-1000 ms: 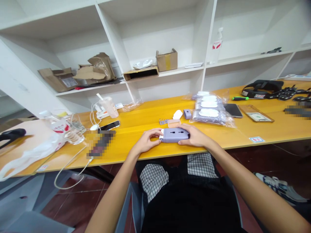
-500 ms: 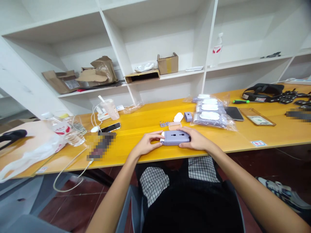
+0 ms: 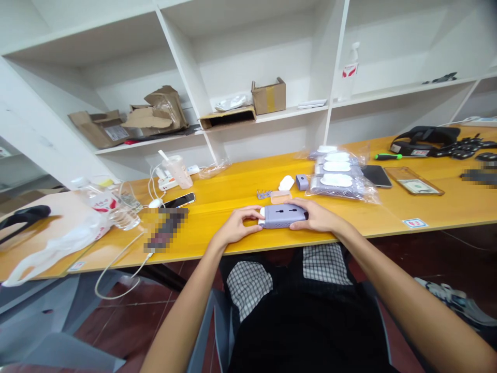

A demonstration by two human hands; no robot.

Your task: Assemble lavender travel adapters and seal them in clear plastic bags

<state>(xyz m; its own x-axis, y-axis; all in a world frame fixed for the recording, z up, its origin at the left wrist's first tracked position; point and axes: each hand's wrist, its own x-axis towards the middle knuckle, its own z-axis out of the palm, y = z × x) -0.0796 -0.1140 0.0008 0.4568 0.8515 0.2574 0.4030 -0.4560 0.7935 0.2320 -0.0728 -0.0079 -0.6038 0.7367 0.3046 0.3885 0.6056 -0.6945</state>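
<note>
Along the yellow tabletop [image 3: 213,217], a black smartphone [image 3: 179,200] is seen lying well beyond the left hand [image 3: 236,226], which is closed around the white-tipped end of a lavender travel adapter [image 3: 281,216]. That adapter is held near the table's front edge, and its other end is gripped by the right hand [image 3: 316,216], with the fingers [image 3: 300,203] wrapped over its top. Just behind it are laid a metal prong piece [image 3: 263,194], a peach cover [image 3: 280,197], a white plug piece [image 3: 286,183] and a lavender block [image 3: 302,182], with bagged adapters [image 3: 334,186] further right.
</note>
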